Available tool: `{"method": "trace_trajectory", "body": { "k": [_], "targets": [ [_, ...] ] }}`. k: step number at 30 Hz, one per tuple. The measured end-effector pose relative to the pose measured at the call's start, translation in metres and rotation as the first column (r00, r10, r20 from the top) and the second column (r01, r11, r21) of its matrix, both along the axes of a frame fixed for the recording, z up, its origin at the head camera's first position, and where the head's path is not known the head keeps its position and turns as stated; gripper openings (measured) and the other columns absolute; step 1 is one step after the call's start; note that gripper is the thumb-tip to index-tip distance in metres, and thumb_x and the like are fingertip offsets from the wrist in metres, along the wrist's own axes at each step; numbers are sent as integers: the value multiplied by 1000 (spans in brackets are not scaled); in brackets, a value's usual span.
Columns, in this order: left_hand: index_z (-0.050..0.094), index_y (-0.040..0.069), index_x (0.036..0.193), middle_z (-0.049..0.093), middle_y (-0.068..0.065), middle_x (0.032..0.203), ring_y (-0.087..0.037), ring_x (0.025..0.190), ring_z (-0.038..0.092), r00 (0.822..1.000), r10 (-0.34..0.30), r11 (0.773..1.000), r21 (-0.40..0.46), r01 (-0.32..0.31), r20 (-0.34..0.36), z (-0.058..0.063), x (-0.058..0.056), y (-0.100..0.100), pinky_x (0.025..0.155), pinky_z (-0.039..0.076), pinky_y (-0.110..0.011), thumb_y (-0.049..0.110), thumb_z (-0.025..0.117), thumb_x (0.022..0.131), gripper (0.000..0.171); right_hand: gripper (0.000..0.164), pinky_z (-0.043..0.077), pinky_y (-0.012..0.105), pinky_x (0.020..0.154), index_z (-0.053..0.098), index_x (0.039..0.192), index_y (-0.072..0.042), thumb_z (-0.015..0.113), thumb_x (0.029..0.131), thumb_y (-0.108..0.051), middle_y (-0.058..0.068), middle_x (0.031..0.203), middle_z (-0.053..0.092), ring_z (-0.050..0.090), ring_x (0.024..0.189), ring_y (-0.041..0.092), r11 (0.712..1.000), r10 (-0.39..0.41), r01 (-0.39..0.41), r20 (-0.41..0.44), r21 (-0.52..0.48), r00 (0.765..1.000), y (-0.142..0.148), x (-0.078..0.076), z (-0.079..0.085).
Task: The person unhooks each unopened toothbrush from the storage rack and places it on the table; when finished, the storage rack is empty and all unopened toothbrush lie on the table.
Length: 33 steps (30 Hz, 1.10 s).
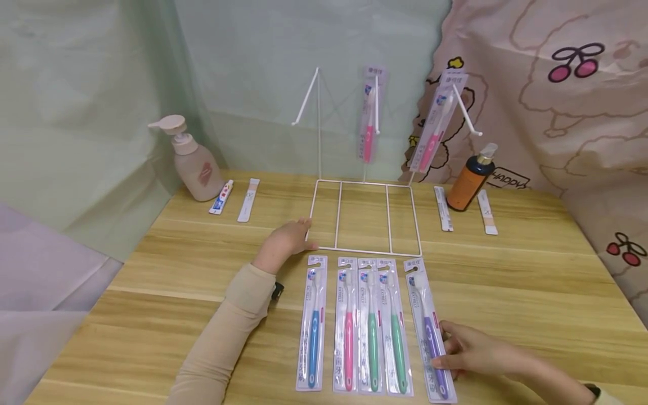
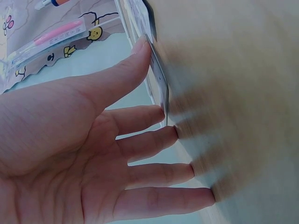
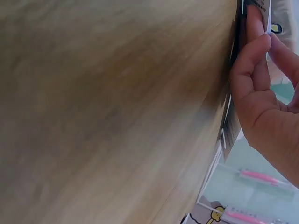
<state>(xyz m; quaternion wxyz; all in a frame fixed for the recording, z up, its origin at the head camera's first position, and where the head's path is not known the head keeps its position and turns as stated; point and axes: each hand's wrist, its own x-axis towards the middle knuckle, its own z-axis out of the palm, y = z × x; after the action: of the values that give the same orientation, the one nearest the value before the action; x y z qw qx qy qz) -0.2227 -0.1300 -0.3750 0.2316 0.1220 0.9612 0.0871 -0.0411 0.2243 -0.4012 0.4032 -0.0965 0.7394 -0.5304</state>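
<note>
In the head view my right hand [image 1: 473, 349] pinches the lower right edge of a packaged purple toothbrush [image 1: 429, 332] between thumb and fingers. The right wrist view shows the thumb and fingers [image 3: 254, 65] at that package's edge. My left hand [image 1: 288, 239] is at the front left corner of a white wire display rack [image 1: 372, 252]. Its fingers [image 2: 154, 175] are spread and fairly straight, fingertips down at the tabletop. To the left of the purple one lie packaged toothbrushes: a blue one [image 1: 314, 337], a pink one [image 1: 349, 337] and two green ones [image 1: 373, 337].
Pink packaged toothbrushes hang on the rack's middle hook [image 1: 377, 107] and right hook [image 1: 468, 115]; the left hook [image 1: 305, 98] is bare. A pump bottle [image 1: 199, 171], a small toothpaste tube [image 1: 221, 197] and a sachet [image 1: 248, 200] stand or lie left. An orange spray bottle [image 1: 466, 188] stands right between two sachets.
</note>
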Motion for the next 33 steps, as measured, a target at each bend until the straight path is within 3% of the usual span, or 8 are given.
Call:
{"method": "trace_trajectory", "body": {
  "k": [6,13,22,33],
  "targets": [
    [21,1,147,18,-19,152,-37,138,22,1000,5,1000,2,-5,1,-2,-1,-1,114,22,-46,36,57,91,75,57,51,22,52,35,123,15,64,89,-19,13,85,67,63,65,18,1000,19,-19,5,-24,1000,-5,-3,-3],
    [22,-1,147,20,-21,151,-38,138,23,1000,-6,1000,4,6,-15,-3,-2,0,114,23,-46,36,58,91,75,32,55,25,50,44,100,7,64,88,-15,16,74,68,67,58,19,991,50,-50,-2,-123,999,-5,-5,-8],
    [21,2,147,19,-19,152,-37,138,22,1000,9,1000,14,-9,-8,-4,-2,0,114,22,-47,37,58,91,76,36,56,30,50,45,92,2,71,83,-21,15,67,65,67,56,21,1000,-27,27,-34,0,999,-7,-4,-3],
    [21,2,147,18,-19,152,-38,138,22,1000,15,1000,20,-15,-5,-2,-1,0,113,22,-48,36,58,91,75,41,56,32,50,45,92,1,74,79,-26,12,64,64,66,55,24,995,-59,63,-58,71,997,-9,0,1]
  ]
}}
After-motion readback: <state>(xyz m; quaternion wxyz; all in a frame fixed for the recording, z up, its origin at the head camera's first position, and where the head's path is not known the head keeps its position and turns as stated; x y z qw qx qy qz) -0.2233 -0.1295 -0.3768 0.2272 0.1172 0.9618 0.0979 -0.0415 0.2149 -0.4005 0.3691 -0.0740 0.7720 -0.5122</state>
